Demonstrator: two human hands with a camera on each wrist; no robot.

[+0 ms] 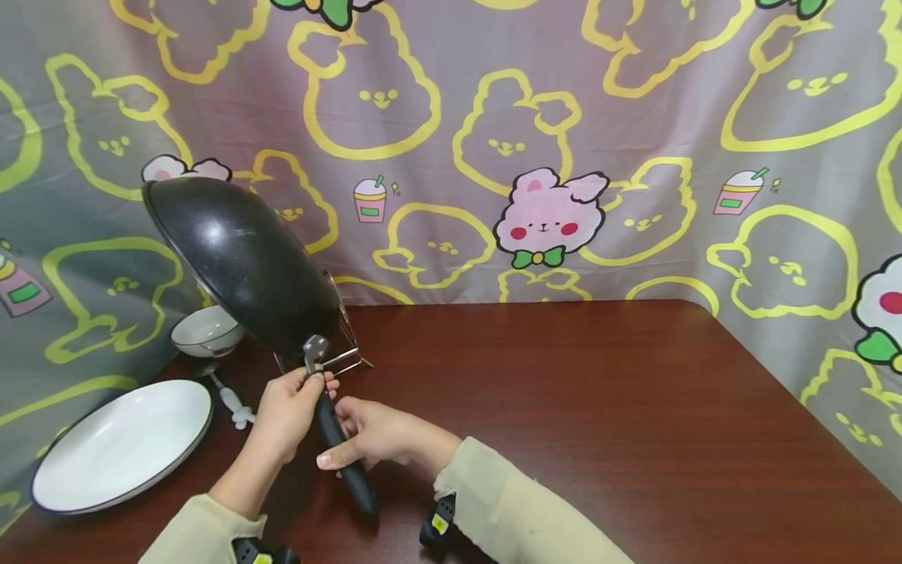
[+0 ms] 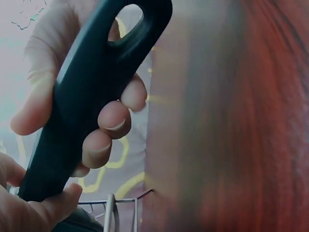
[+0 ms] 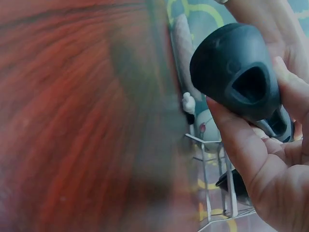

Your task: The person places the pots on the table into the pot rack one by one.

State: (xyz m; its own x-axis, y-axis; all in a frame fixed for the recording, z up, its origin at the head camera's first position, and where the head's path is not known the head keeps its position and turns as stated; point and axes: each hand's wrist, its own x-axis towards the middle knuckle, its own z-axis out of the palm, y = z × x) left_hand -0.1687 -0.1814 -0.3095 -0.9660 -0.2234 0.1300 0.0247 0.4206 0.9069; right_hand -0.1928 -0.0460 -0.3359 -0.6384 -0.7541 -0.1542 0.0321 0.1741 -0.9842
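Observation:
A black wok (image 1: 239, 243) is tilted up at the left in the head view, its dark underside facing me and its handle (image 1: 330, 423) slanting down toward the near edge. My left hand (image 1: 289, 411) grips the handle close to the metal joint by the bowl. Lower down, my right hand (image 1: 384, 431) curls its fingers and thumb round the same handle. In the left wrist view, the fingertips (image 2: 114, 119) of the right hand wrap the handle below its hanging hole. The right wrist view has the handle's end (image 3: 231, 67) held in the right hand.
A wire rack (image 1: 343, 359) stands behind the wok, partly hidden by it. To the left are a white bowl (image 1: 206, 333), a utensil with a pale handle (image 1: 231, 401) and a large white oval plate (image 1: 127, 446). A patterned curtain (image 1: 451, 180) hangs behind the brown table (image 1: 599, 407).

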